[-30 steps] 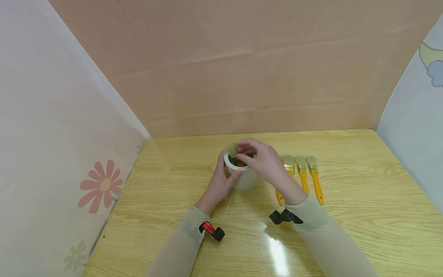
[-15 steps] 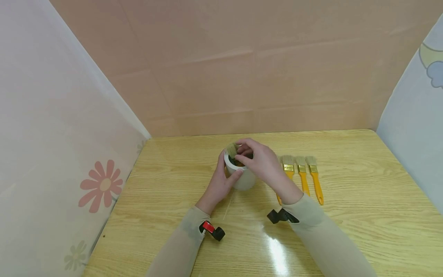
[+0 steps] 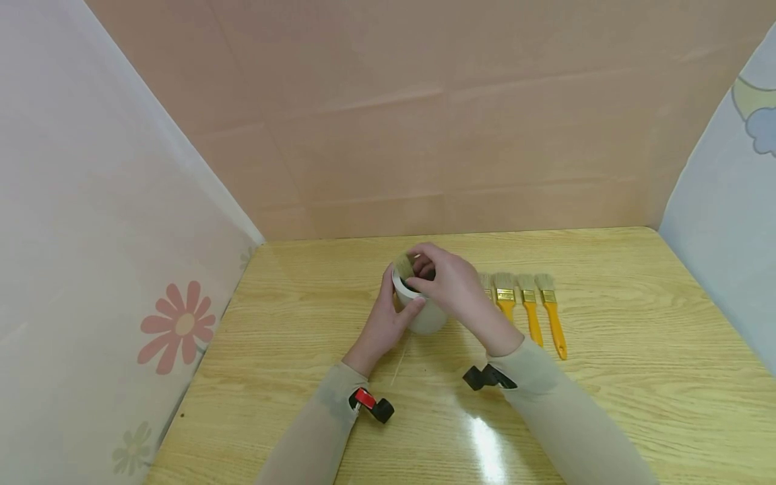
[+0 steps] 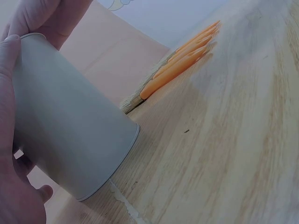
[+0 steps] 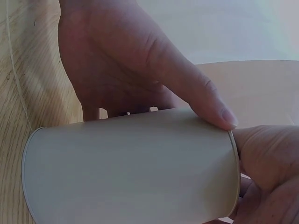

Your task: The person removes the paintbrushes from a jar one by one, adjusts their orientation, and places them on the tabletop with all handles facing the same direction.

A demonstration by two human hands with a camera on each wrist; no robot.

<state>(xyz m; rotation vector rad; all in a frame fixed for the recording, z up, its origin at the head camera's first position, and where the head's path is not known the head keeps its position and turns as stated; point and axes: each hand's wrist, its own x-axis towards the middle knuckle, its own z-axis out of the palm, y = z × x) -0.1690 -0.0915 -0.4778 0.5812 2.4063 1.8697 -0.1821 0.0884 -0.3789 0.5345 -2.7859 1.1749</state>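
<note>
A plain pale cylindrical canister (image 3: 428, 318) stands on the wood-grain table, its top open. My left hand (image 3: 383, 322) grips its left side, thumb at the near rim, as the right wrist view also shows. Over the opening, my right hand (image 3: 456, 281) pinches a paintbrush (image 3: 402, 267) with fingers curled down to the rim. Only its pale bristles show, pointing up at the left edge of the mouth. The handle is hidden by the canister and hand. In the left wrist view, the canister (image 4: 77, 119) has its base on the tabletop.
Several paintbrushes (image 3: 530, 306) with orange handles lie in a row to the right, bristles away from me; the right forearm partly covers some. A pinkish backdrop (image 3: 388, 135) rises behind the table (image 3: 642, 323). A white flowered sheet (image 3: 121, 222) borders the left side.
My right hand has shifted slightly left over the canister, and the bristles moved a little left and down. Another brush's bristles now show beside the right wrist. The left hand keeps its place.
</note>
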